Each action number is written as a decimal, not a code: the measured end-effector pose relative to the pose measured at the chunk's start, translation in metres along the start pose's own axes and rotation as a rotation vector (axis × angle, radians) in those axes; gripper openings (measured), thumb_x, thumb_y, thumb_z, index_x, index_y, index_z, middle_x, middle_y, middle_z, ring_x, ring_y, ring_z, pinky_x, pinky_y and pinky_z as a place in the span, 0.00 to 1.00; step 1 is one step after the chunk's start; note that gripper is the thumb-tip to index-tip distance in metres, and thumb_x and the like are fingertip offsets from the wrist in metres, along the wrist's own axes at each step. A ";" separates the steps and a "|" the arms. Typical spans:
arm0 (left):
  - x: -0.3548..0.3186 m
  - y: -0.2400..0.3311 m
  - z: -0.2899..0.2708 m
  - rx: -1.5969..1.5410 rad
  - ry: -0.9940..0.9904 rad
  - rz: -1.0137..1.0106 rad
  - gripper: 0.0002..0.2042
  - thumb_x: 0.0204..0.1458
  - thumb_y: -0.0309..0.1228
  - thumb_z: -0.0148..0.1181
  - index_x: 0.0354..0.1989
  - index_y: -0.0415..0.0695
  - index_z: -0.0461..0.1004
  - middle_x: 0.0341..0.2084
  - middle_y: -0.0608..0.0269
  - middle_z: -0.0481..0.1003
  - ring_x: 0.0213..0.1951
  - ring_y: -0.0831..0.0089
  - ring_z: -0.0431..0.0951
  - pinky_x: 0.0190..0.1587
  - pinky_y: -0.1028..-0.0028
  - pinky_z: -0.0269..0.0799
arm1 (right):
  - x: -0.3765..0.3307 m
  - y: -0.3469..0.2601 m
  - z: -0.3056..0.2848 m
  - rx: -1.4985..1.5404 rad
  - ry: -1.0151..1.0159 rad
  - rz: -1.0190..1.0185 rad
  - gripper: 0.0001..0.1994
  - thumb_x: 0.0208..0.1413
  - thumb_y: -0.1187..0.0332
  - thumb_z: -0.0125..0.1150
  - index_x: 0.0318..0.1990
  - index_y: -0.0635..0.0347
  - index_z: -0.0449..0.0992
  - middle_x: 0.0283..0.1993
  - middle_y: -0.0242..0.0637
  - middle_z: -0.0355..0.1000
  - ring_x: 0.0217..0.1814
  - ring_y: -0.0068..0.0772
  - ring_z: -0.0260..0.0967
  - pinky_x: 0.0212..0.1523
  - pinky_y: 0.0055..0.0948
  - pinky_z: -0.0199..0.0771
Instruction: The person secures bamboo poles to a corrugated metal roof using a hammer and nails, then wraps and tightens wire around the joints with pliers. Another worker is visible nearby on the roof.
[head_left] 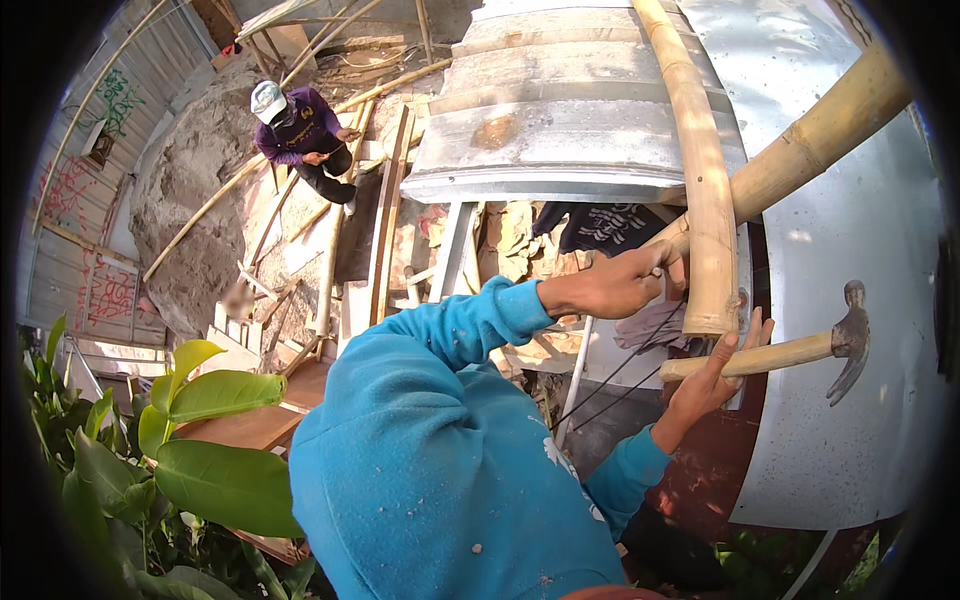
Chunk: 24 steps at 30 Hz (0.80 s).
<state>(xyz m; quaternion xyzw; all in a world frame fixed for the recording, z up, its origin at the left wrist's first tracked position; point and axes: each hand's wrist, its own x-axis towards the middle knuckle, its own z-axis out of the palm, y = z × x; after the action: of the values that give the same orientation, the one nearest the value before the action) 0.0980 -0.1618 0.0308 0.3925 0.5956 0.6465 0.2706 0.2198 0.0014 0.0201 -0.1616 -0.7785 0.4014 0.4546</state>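
Observation:
A split bamboo pole (707,220) runs down from the top and ends in front of me. My left hand (625,285) is closed beside its left edge, the fingertips partly hidden, so what it grips cannot be made out. Two thin dark cords (625,365) slant down and left from just below that hand. My right hand (703,385) is under the pole's cut end, with a claw hammer (850,340) held by its wooden handle between thumb and palm. Its fingers reach up near the pole's edge. The hammer head points right, over the metal sheet.
A thicker round bamboo pole (820,125) crosses behind the split one. Metal roofing sheets (560,145) lie ahead, with another metal sheet (820,430) at right. Below left, a person (300,130) in purple stands among planks (390,215) and rubble. Leafy plants (220,480) grow at lower left.

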 end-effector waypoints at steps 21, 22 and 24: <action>-0.340 -0.363 0.013 0.572 -0.100 -1.137 0.15 0.51 0.34 0.56 0.33 0.33 0.81 0.32 0.40 0.80 0.35 0.45 0.81 0.44 0.52 0.76 | 0.004 0.030 0.021 -0.092 -0.064 -0.193 0.17 0.73 0.64 0.45 0.50 0.70 0.74 0.64 0.53 0.66 0.66 0.51 0.65 0.62 0.42 0.71; -0.350 -0.349 0.011 0.657 -0.240 -0.987 0.16 0.52 0.34 0.55 0.34 0.32 0.81 0.33 0.39 0.80 0.36 0.45 0.81 0.45 0.53 0.76 | 0.006 0.028 0.020 -0.114 -0.078 -0.187 0.17 0.73 0.64 0.45 0.50 0.71 0.74 0.65 0.53 0.66 0.66 0.50 0.66 0.61 0.42 0.72; -0.347 -0.305 0.004 0.696 -0.288 -0.965 0.18 0.56 0.35 0.52 0.39 0.30 0.80 0.37 0.37 0.80 0.39 0.46 0.81 0.48 0.55 0.76 | 0.005 0.021 0.023 -0.099 -0.084 -0.174 0.17 0.73 0.64 0.45 0.50 0.71 0.74 0.65 0.53 0.66 0.66 0.49 0.66 0.61 0.42 0.72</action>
<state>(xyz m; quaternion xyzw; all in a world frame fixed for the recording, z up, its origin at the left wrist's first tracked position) 0.2550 -0.3993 -0.3337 0.2271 0.8399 0.1589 0.4666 0.1950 0.0066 0.0011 -0.0990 -0.8268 0.3278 0.4462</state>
